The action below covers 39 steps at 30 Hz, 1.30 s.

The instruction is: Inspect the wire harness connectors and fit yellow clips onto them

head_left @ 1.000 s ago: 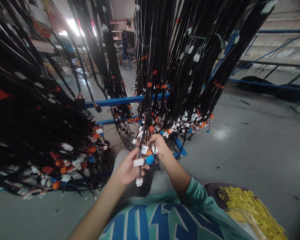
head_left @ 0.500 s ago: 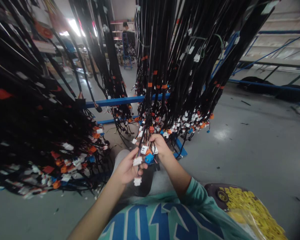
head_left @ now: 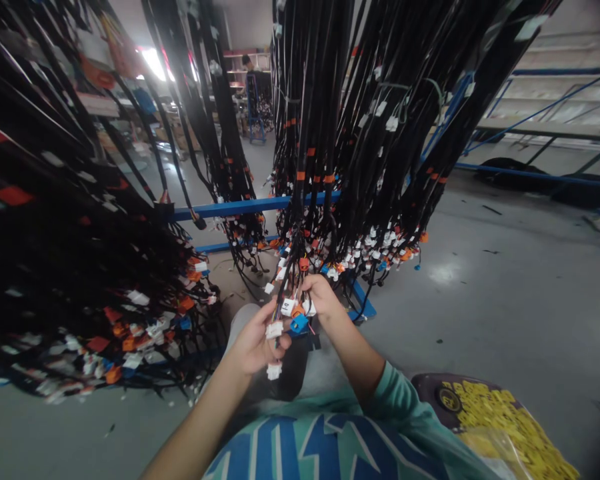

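Note:
My left hand (head_left: 254, 341) is closed around thin wires of a hanging wire harness (head_left: 300, 207). A white connector (head_left: 275, 329) lies against its fingers, and a second white connector (head_left: 274, 371) dangles below. Opposite it, my right hand (head_left: 321, 295) pinches wires of the same bundle, its fingertips partly hidden behind them. Between the hands are a white label with dark print (head_left: 288, 307), an orange connector (head_left: 298, 311) and a blue connector (head_left: 299, 324). Slightly higher sits a red-orange connector (head_left: 304, 264).
Dense black harnesses (head_left: 80, 267) with many connectors hang at left; more (head_left: 390, 167) hang at right. A blue frame bar (head_left: 250, 207) crosses behind the hands. Lower right, yellow small parts (head_left: 510, 420) lie on a dark surface. A person (head_left: 247, 63) is far back.
The view has shifted slightly, so the scene sits a little lower. Both hands keep their hold on the wires; the label and the blue connector have turned a little.

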Motion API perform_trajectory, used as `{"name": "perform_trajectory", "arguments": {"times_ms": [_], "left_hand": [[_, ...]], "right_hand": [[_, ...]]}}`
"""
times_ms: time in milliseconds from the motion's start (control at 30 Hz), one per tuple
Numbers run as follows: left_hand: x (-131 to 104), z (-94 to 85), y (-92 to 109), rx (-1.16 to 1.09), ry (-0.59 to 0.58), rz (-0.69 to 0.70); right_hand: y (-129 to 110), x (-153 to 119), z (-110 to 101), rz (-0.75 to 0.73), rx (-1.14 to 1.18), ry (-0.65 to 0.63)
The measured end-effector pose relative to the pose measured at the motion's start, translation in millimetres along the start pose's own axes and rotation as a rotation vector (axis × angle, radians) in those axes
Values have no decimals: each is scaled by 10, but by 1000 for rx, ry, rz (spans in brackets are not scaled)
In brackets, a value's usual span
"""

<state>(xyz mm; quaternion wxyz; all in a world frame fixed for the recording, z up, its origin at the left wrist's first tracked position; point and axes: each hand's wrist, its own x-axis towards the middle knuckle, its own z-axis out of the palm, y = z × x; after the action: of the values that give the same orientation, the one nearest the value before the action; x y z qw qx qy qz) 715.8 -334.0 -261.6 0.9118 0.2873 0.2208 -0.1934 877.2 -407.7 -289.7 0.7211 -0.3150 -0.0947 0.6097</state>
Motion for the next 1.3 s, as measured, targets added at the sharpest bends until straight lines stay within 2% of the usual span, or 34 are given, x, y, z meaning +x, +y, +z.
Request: {"name": "perform_trajectory", "arguments": {"times_ms": [167, 300, 467, 600, 667, 767, 933, 1067, 1200, 1300], "left_hand": [[65, -36, -29, -14, 38, 178], [157, -64, -70, 7, 76, 198], [228, -43, -143, 138, 188, 317], [192, -30, -125, 190, 330, 348], [156, -26, -102, 197, 363, 375], [121, -25, -84, 218, 363, 389], [136, -72, -94, 200, 328, 370], [125, -75, -62, 94, 257, 322], [62, 3, 50, -212, 207, 204], [28, 53, 152, -426, 169, 189]], "right_hand": [[19, -89, 99, -23, -40, -44], [75, -126, 117, -84, -118, -70], [148, -163, 113, -121, -229, -44], [163, -262, 112, -177, -271, -4], [165, -314, 82, -169, -304, 31], [176, -359, -9, -144, -394, 114], [180, -394, -171, -142, -544, 339], [175, -416, -247, -124, -533, 331], [204, -383, -312, -166, -511, 325], [225, -356, -343, -209, -506, 314]]}}
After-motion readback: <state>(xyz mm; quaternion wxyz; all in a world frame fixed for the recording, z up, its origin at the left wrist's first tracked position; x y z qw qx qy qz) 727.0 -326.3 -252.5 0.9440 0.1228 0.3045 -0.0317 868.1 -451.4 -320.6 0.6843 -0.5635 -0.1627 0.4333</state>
